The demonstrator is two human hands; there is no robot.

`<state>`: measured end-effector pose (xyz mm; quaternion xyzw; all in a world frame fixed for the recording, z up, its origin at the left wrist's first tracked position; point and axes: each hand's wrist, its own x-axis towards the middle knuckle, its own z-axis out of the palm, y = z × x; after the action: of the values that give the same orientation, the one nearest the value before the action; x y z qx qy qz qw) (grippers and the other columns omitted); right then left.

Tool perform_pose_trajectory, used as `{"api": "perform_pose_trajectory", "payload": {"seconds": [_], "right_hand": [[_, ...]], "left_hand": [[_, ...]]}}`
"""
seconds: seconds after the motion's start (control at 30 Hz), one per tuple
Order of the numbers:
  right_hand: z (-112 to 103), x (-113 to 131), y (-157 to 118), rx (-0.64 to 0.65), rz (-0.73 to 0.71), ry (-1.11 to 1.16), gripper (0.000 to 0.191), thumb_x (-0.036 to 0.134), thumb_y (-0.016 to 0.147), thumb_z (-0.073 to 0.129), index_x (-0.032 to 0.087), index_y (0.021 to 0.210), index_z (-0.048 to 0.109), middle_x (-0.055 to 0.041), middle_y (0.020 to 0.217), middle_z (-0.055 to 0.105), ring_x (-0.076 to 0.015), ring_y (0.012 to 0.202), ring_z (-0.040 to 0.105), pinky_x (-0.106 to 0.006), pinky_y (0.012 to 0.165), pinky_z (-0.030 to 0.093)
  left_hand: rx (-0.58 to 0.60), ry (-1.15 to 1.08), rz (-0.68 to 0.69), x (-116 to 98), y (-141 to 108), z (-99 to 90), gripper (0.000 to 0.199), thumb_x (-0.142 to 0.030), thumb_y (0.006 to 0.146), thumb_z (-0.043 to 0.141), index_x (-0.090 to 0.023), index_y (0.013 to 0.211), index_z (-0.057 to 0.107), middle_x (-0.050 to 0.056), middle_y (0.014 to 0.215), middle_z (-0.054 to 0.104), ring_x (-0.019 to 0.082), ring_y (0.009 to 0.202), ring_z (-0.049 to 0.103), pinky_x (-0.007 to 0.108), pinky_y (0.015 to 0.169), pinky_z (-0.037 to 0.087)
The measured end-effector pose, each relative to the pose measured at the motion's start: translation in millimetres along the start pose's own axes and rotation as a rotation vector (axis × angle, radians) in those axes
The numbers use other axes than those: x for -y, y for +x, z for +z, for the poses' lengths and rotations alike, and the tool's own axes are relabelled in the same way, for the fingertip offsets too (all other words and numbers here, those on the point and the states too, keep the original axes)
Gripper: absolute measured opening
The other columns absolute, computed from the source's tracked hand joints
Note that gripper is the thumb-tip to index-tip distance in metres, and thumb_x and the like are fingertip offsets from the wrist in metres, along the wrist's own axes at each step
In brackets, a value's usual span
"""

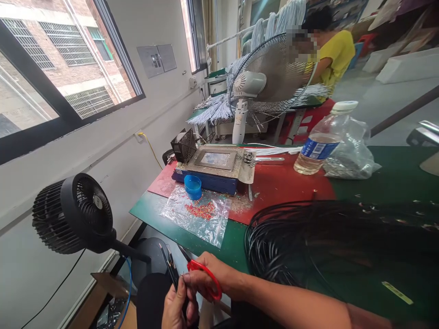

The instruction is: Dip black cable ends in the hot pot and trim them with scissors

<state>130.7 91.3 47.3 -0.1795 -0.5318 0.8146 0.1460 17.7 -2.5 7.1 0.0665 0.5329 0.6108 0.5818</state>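
Note:
Close to my lap, my left hand (180, 301) is closed around several black cables (170, 266), their ends pointing up and away from me. My right hand (214, 274) grips scissors with red handles (209, 276), the dark blades slanting up to the left. The fingertips of both hands meet near the cable ends; what the right fingertips pinch there is too small to make out. On the green table (151, 214) to the right lies a large bundle of black cables (274, 242).
A solder pot (206, 180) with a small black fan (185, 145) stands on a red mat. Before it, a blue cup (192, 187) and red bits (200, 211) rest on a plastic bag. Right: a bottle (317, 151). Left: a black fan (85, 214). A co-worker (338, 55) sits beyond.

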Motion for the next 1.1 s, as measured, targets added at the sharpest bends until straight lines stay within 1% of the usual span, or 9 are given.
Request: {"api": "perform_pose_trajectory", "payload": {"seconds": [0.23, 0.43, 0.57, 0.63, 0.73, 0.83, 0.97, 1.03, 1.1], "right_hand": [[0, 2, 1, -0.008, 0.025, 0.071, 0.045, 0.050, 0.069, 0.060, 0.010, 0.048, 0.052, 0.0043, 0.038, 0.043, -0.0036, 0.030, 0.035, -0.017, 0.031, 0.025], [-1, -1, 2, 0.016, 0.025, 0.081, 0.041, 0.045, 0.071, 0.061, 0.009, 0.053, 0.056, 0.0041, 0.039, 0.045, -0.0033, 0.030, 0.036, -0.017, 0.032, 0.024], [0, -1, 2, -0.031, 0.017, 0.076, 0.043, 0.047, 0.071, 0.059, 0.011, 0.049, 0.052, 0.0043, 0.036, 0.044, -0.0038, 0.029, 0.035, -0.017, 0.031, 0.023], [0, -1, 3, -0.047, 0.025, 0.072, 0.041, 0.046, 0.070, 0.060, 0.010, 0.051, 0.053, 0.0044, 0.036, 0.044, -0.0039, 0.029, 0.035, -0.017, 0.031, 0.023], [0, 0, 3, -0.043, 0.027, 0.078, 0.038, 0.045, 0.069, 0.060, 0.010, 0.055, 0.056, 0.0040, 0.037, 0.046, -0.0041, 0.029, 0.036, -0.017, 0.031, 0.023], [0, -1, 3, -0.042, 0.024, 0.078, 0.037, 0.043, 0.070, 0.060, 0.011, 0.053, 0.054, 0.0043, 0.036, 0.045, -0.0044, 0.029, 0.036, -0.017, 0.030, 0.023], [-1, -4, 4, -0.080, 0.011, 0.046, 0.038, 0.042, 0.070, 0.060, 0.012, 0.048, 0.049, 0.0047, 0.035, 0.042, -0.0043, 0.030, 0.035, -0.017, 0.032, 0.023], [0, -5, 4, -0.125, -0.006, 0.009, 0.038, 0.043, 0.070, 0.060, 0.013, 0.050, 0.048, 0.0053, 0.036, 0.042, -0.0042, 0.031, 0.035, -0.017, 0.034, 0.024], [0, -8, 4, -0.194, -0.064, -0.100, 0.038, 0.046, 0.070, 0.060, 0.013, 0.053, 0.049, 0.0058, 0.039, 0.040, -0.0044, 0.035, 0.035, -0.017, 0.036, 0.025]], "left_hand": [[0.010, -0.032, -0.009, -4, -4, 5.1, 0.040, -0.050, 0.051, 0.071, -0.015, 0.045, 0.054, -0.008, 0.021, 0.033, -0.001, 0.021, 0.021, 0.015, 0.031, 0.010], [0.030, -0.059, -0.008, -4, -4, 4.4, 0.039, -0.049, 0.049, 0.073, -0.015, 0.045, 0.055, -0.008, 0.021, 0.033, -0.001, 0.022, 0.021, 0.014, 0.031, 0.011], [0.057, -0.053, -0.008, -4, -4, 4.3, 0.038, -0.049, 0.051, 0.072, -0.014, 0.046, 0.056, -0.008, 0.022, 0.034, -0.001, 0.021, 0.022, 0.014, 0.030, 0.011], [0.055, -0.056, -0.002, -3, -4, 4.7, 0.037, -0.048, 0.051, 0.073, -0.014, 0.047, 0.057, -0.007, 0.023, 0.036, -0.001, 0.020, 0.024, 0.014, 0.030, 0.011], [0.030, -0.060, -0.007, -2, -4, 4.7, 0.036, -0.047, 0.047, 0.075, -0.015, 0.048, 0.058, -0.007, 0.024, 0.039, -0.001, 0.020, 0.026, 0.013, 0.030, 0.012], [0.050, -0.053, -0.007, -1, -4, 3.1, 0.036, -0.047, 0.051, 0.073, -0.015, 0.048, 0.058, -0.007, 0.023, 0.036, -0.001, 0.020, 0.024, 0.014, 0.029, 0.013], [0.063, -0.076, -0.024, -1, -2, 0.4, 0.037, -0.049, 0.053, 0.071, -0.015, 0.048, 0.057, -0.008, 0.022, 0.035, -0.001, 0.020, 0.024, 0.013, 0.029, 0.013], [0.052, -0.077, -0.025, -3, -1, -0.4, 0.038, -0.049, 0.052, 0.071, -0.014, 0.048, 0.058, -0.007, 0.022, 0.036, -0.001, 0.020, 0.024, 0.012, 0.028, 0.013], [0.029, -0.075, -0.017, -6, 1, -1.4, 0.037, -0.048, 0.051, 0.072, -0.014, 0.050, 0.059, -0.006, 0.026, 0.042, -0.001, 0.021, 0.028, 0.012, 0.027, 0.015]]}}
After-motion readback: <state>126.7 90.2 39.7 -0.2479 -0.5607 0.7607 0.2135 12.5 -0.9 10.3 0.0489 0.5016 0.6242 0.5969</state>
